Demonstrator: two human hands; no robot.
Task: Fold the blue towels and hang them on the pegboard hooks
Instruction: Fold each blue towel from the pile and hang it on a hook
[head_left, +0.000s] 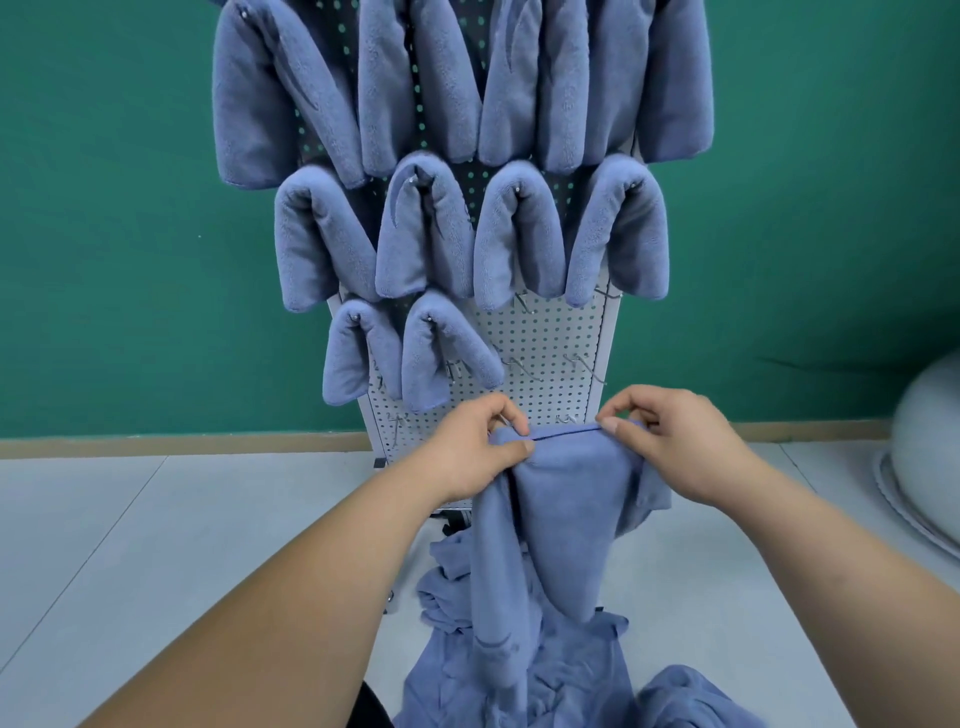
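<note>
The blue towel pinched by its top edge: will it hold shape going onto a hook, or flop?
Likely floppy: below the left hand and right hand, the held towel sags in loose folds. Probably light, since fingertip pinches carry it. Its fleecy pile should keep it draped without sliding, as the hung towels suggest.

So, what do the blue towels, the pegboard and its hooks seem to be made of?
The blue towels: soft fleecy cloth, probably microfibre; matte, fuzzy nap. The pegboard: seemingly white-painted sheet metal, evenly punched with round holes; plastic is possible. The hooks: thin glossy wire, likely steel.
</note>
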